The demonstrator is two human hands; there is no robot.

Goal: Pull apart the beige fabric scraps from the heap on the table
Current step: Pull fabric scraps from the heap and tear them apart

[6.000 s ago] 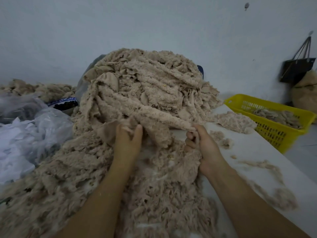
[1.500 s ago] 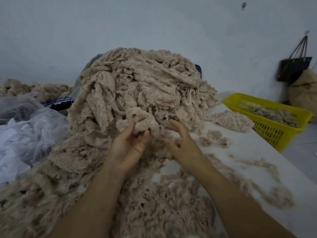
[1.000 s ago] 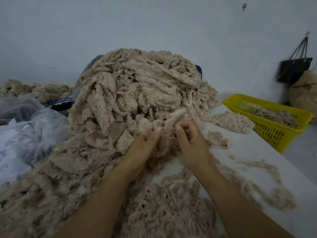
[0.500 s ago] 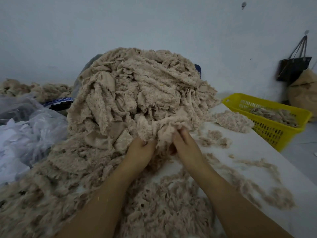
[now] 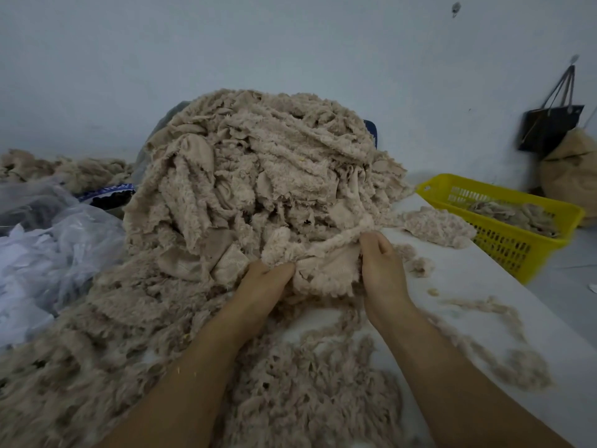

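Heap (image 5: 265, 176) of beige fabric scraps, tall and domed, sits mid-table (image 5: 468, 279) toward the wall (image 5: 290, 43). The pieces are ragged strips, fleecy on one face with a smooth woven backing on the other. A lower spill of looser shreds (image 5: 307, 383) runs from the heap's foot to the near edge, under and between both forearms.

One scrap (image 5: 326, 270) at the heap's front foot spans the gap between the hands, fleecy along its top edge, smooth backing toward the camera. Left hand (image 5: 261, 286) grips its left end, fingers curled into the cloth. Right hand (image 5: 382, 270) pinches its right end, thumb and bent fingers closed on the edge.

Left fingertips are buried in the pile. Cannot tell whether the scrap is free of the heap or joined to it above. The heap's back is out of sight. A dark blue object (image 5: 371, 130) shows only as a corner behind its right shoulder.

Surroundings:
- Yellow basket (image 5: 510, 250) beyond the table's right edge, a few beige scraps inside.
- Clump (image 5: 436, 224) on the table between heap and basket.
- Thin strands (image 5: 484, 318) trailing along the table's right side.
- Clear plastic bags (image 5: 58, 247) with white contents, left of the heap.
- Second beige pile (image 5: 64, 169) behind them.
- Black bag (image 5: 549, 127) hanging on the wall at far right, above a tan sack (image 5: 571, 169).
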